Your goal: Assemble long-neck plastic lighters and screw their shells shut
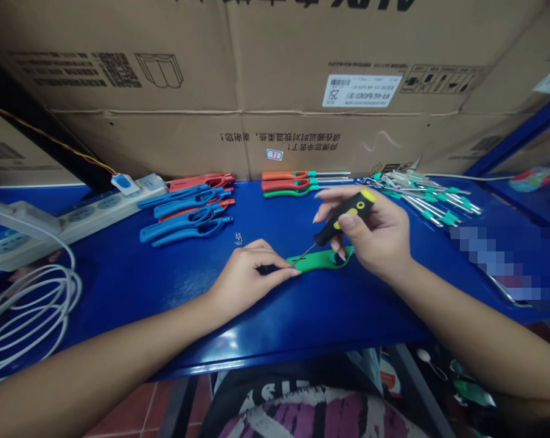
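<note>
Hands both at work: the left hand pinches one end of a green casing, which lies low over the worktop, and the right hand grasps a screwdriver by its fat black-and-yellow handle. Its thin shaft slants down to the casing beside the left fingertips; whether the tip sits in a screw, I cannot tell. For a clean turn, I'd bring the shaft square to the plastic, press lightly, and have those fingertips a little clear in case it slips. Too much force would probably chew up soft plastic. Bracing the casing flat should stop its curved, looped end rocking

The worktop is glossy blue and likely slick, so the small metal pieces could roll. Beyond lie smooth, looped blue casings and slim silvery rods with green plastic fittings, before matte, creased cardboard
</note>
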Demonstrator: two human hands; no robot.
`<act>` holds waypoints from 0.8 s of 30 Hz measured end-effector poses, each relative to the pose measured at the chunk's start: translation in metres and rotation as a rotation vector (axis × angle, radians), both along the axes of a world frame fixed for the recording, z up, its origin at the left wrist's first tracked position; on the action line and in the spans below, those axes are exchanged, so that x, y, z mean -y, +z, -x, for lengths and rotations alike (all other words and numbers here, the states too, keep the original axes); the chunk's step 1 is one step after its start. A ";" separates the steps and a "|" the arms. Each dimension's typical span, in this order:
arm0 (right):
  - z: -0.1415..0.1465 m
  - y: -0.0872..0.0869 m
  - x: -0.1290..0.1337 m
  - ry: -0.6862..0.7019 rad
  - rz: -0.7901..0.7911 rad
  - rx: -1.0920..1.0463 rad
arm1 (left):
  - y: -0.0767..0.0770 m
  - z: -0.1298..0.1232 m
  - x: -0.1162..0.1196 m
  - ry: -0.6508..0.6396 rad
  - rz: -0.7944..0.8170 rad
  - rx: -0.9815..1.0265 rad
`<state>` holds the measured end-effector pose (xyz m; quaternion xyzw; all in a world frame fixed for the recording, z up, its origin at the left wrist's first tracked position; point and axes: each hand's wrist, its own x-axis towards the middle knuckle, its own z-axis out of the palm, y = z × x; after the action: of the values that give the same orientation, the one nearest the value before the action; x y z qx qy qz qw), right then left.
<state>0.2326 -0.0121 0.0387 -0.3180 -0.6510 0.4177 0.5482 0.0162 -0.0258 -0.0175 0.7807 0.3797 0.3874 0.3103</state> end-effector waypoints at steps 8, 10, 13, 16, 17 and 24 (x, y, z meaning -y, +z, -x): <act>0.007 0.026 -0.002 0.140 -0.443 0.329 | -0.001 0.001 -0.001 -0.039 -0.114 -0.050; 0.006 0.034 -0.002 0.285 -0.388 0.471 | -0.003 0.001 -0.001 -0.038 -0.129 -0.059; 0.008 0.035 -0.002 0.342 -0.359 0.515 | -0.003 0.001 0.000 -0.039 -0.174 -0.068; 0.010 0.019 -0.003 0.229 -0.400 0.425 | -0.001 0.002 -0.001 -0.043 -0.248 -0.097; 0.010 0.012 -0.004 0.198 -0.423 0.402 | 0.000 0.003 -0.001 -0.048 -0.273 -0.111; 0.010 -0.008 -0.007 0.055 -0.456 0.362 | 0.002 0.005 -0.005 -0.036 -0.287 -0.095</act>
<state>0.2228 -0.0052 0.0308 -0.2379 -0.8238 0.2117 0.4690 0.0108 -0.0209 -0.0151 0.8411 0.3207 0.3948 0.1841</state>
